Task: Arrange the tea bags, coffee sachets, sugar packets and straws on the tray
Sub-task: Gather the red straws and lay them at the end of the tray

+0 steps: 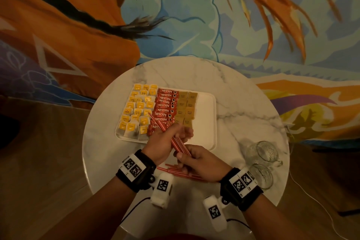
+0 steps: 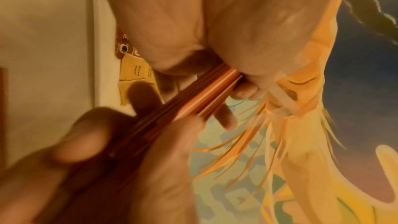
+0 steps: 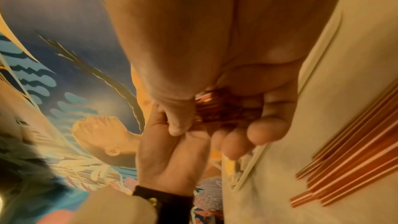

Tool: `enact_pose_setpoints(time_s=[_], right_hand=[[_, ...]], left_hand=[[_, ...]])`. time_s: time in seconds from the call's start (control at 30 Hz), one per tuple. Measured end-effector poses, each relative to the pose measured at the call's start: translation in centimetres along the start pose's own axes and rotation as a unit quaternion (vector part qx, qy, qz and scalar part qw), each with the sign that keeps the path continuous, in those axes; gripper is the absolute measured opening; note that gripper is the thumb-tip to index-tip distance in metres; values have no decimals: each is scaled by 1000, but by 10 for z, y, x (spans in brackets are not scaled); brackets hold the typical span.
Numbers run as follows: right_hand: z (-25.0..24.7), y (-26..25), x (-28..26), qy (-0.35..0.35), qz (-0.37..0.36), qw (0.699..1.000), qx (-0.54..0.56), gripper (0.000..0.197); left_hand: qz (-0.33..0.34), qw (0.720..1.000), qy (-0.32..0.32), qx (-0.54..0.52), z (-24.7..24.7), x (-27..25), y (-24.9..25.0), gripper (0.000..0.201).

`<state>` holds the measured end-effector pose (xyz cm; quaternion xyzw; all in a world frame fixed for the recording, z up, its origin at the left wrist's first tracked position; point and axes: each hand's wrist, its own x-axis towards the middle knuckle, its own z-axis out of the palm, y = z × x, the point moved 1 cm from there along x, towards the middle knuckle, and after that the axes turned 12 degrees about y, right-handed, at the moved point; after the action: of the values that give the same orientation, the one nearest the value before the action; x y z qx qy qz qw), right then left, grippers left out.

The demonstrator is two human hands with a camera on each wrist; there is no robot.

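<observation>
A white tray [image 1: 206, 115] on the round marble table holds yellow tea bags [image 1: 136, 111] at its left, red coffee sachets [image 1: 165, 107] in the middle and brown sugar packets [image 1: 186, 109] beside them. Its right part is bare. Both hands hold one bundle of red straws [image 1: 175, 138] above the tray's near edge. My left hand [image 1: 169, 138] grips the bundle's middle, my right hand [image 1: 196, 160] its near end. The same bundle [image 2: 206, 94] shows between both hands in the left wrist view. More straws [image 1: 181, 171] lie on the table under my right hand, also seen as loose straws [image 3: 349, 156].
Two clear glass mugs [image 1: 263, 152] lie on the table [image 1: 243, 87] at the right, close to my right wrist. A painted wall stands right behind the table. Cables hang off the near edge.
</observation>
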<state>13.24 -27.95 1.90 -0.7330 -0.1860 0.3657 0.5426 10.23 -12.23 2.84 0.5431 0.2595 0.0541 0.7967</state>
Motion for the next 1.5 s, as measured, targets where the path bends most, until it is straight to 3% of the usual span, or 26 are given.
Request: enact_pose_setpoints(time_s=[0.1,0.3,0.47,0.7,0.87,1.07,1.23,1.4,1.5], right_hand=[[-5,9,-2,-3,48,999,22,41],[-19,19,-5,-20,111,993,-44,20],[-15,9,0,-13,94,986,-135,25],[6,-18,13,18,92,991,-96,23],[-15,-21,14,22,37,969,-245,22],[-54,-71,20,152,-140,945,-255,23],[-50,-100,30,75,-250,916,-304,44],[-33,-95,29,-34,-244,892,-380,40],[-37,-94,32,27,-242,907,-344,34]], left_hand=[[-23,997,13,-70,-4,2,12,29],[2,995,38,-96,-8,6,22,38],[6,988,52,-148,-4,6,24,40],[10,990,67,-121,14,4,3,43],[-17,998,52,-45,-1,10,9,34],[-82,991,-1,102,-11,6,2,25],[-87,978,-72,177,-3,0,-1,25],[-68,966,-104,228,-2,0,4,22],[-50,960,-100,256,-3,-1,3,21]])
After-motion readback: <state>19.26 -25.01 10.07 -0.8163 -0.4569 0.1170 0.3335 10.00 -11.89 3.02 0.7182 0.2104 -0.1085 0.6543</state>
